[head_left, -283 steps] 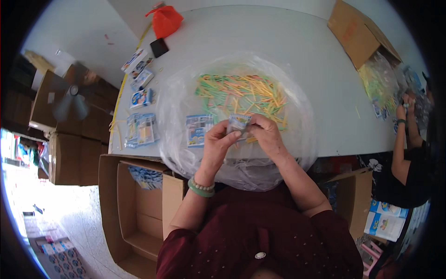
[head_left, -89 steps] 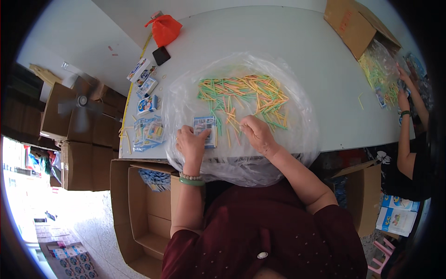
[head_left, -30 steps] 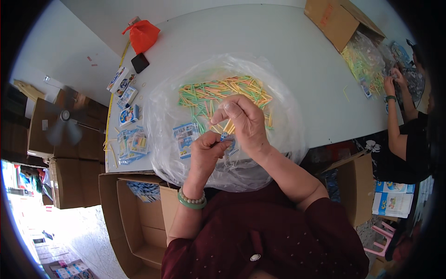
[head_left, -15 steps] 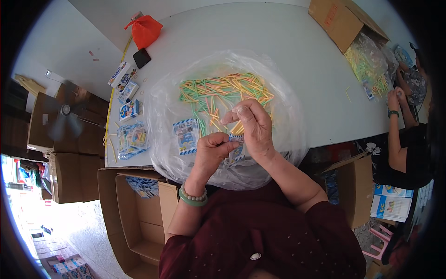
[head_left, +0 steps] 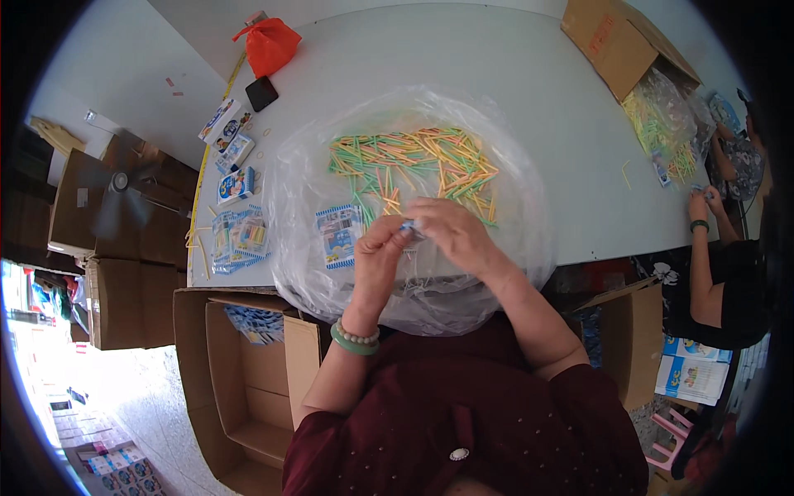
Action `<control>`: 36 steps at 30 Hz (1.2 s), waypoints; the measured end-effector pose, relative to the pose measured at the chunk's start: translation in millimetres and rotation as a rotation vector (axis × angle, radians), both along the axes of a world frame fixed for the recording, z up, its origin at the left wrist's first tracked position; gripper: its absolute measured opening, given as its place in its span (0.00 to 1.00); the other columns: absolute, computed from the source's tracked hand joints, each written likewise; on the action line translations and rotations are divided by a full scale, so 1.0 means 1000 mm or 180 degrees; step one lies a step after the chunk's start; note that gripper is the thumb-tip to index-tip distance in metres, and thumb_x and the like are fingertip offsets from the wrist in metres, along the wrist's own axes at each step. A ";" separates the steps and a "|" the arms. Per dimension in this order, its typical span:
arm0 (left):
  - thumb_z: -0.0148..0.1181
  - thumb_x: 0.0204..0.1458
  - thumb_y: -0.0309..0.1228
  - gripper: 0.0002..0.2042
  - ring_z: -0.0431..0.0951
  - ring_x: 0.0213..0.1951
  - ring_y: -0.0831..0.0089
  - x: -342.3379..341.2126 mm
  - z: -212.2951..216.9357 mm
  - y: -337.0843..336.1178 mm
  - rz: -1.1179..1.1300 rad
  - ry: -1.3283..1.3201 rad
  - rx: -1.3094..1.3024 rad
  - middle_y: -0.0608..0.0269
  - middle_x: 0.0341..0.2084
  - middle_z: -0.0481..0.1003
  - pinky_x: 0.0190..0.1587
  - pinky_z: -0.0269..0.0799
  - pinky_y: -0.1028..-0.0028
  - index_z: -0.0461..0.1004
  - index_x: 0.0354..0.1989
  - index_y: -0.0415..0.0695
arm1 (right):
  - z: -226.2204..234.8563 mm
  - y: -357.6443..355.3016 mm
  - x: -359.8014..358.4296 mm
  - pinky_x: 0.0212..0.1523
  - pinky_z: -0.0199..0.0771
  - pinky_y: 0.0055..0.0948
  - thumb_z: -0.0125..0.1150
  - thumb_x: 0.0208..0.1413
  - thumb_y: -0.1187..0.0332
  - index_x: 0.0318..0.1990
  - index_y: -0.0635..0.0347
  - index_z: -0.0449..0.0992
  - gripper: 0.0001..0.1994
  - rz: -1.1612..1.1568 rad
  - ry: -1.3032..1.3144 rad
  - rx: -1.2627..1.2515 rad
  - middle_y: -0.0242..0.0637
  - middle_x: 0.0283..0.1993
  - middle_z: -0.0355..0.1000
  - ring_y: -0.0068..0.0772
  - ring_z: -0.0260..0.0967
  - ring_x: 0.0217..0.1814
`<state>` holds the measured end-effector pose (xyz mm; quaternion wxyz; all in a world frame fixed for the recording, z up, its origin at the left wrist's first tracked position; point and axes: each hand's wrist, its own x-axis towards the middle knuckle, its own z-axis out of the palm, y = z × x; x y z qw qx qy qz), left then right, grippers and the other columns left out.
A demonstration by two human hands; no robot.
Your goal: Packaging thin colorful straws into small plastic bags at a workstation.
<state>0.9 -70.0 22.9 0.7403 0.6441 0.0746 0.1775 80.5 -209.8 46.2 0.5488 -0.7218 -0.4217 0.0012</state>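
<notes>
My left hand (head_left: pixel 379 252) pinches a small blue-and-white packet (head_left: pixel 408 226) between thumb and fingers. Most of that packet is hidden by my hands. Against its edge, my right hand (head_left: pixel 456 238) closes with bent fingers, its fingertips meeting those of the left. Just beyond them lies a loose pile of thin yellow, green and pink sticks (head_left: pixel 395 155) on a clear plastic sheet (head_left: pixel 299 178). Flat on the sheet, left of my left hand, are blue-and-white printed packets (head_left: pixel 337 238).
Filled packets (head_left: pixel 238 241) and small boxes (head_left: pixel 236 187) line the table's left side, near a black flat object (head_left: pixel 262 94) and a red bag (head_left: pixel 271 48). An open carton (head_left: pixel 256 376) stands below the table edge. At right, a co-worker's hands (head_left: pixel 705 198) work beside a tipped carton (head_left: pixel 616 45).
My right hand has come down and left to meet my left hand at the packet. Sticks that stood between my hands no longer show. The view has shifted slightly.
</notes>
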 end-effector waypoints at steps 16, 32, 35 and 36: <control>0.60 0.50 0.21 0.07 0.72 0.38 0.79 -0.005 -0.008 0.019 -0.0471 0.0015 -0.0595 0.66 0.35 0.74 0.39 0.68 0.79 0.77 0.38 0.36 | -0.003 0.001 -0.010 0.36 0.66 0.22 0.59 0.49 0.77 0.35 0.66 0.74 0.05 -0.0204 0.1895 0.0027 0.28 0.28 0.67 0.18 0.64 0.33; 0.63 0.47 0.22 0.08 0.68 0.45 0.78 -0.031 0.000 0.058 -0.0189 -0.0297 -0.0402 0.66 0.42 0.70 0.44 0.67 0.77 0.78 0.36 0.37 | -0.002 0.056 -0.031 0.40 0.71 0.21 0.62 0.53 0.71 0.43 0.65 0.76 0.11 0.0742 0.1769 -0.0598 0.29 0.35 0.74 0.16 0.69 0.38; 0.61 0.49 0.21 0.05 0.68 0.46 0.78 -0.042 0.019 0.068 -0.0166 -0.0044 -0.0744 0.66 0.43 0.69 0.44 0.67 0.78 0.78 0.35 0.36 | -0.009 0.070 -0.032 0.38 0.71 0.22 0.60 0.54 0.70 0.41 0.66 0.76 0.10 0.0785 0.2020 -0.0512 0.30 0.34 0.74 0.18 0.70 0.36; 0.59 0.50 0.21 0.04 0.69 0.44 0.79 -0.044 0.016 0.073 -0.0019 -0.0139 -0.0555 0.66 0.40 0.70 0.43 0.66 0.80 0.77 0.34 0.35 | -0.012 0.074 -0.032 0.38 0.71 0.22 0.60 0.54 0.70 0.41 0.66 0.76 0.10 0.0778 0.2026 -0.0505 0.30 0.34 0.74 0.18 0.70 0.36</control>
